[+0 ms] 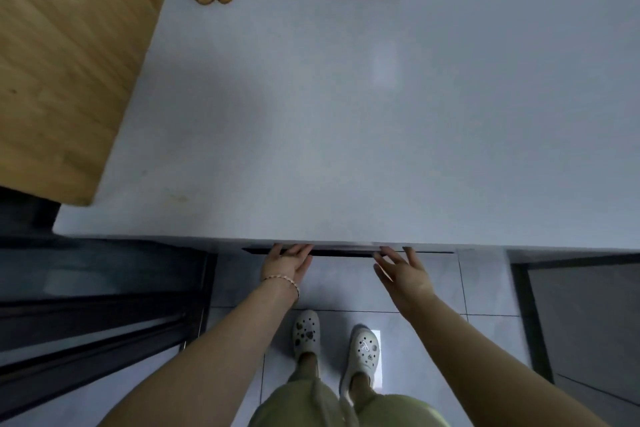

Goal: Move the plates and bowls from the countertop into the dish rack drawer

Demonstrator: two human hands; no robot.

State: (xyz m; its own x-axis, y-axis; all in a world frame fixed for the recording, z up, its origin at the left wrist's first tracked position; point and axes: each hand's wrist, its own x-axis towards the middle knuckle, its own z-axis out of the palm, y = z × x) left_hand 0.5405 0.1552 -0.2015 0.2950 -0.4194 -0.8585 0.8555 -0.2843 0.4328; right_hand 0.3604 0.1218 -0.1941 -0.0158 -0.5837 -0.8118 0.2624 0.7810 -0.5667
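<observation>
Both open hands, left (288, 262) and right (401, 269), press the drawer (346, 252) edge under the bare tabletop (329, 114); no plates or bowls show. Uneven pushing could skew the drawer, or fingers catch beneath the overhang.

Your countertop (346, 114) is pale grey. The drawer (346, 252) below its front edge shows only as a thin dark strip; you can't see inside it.
</observation>
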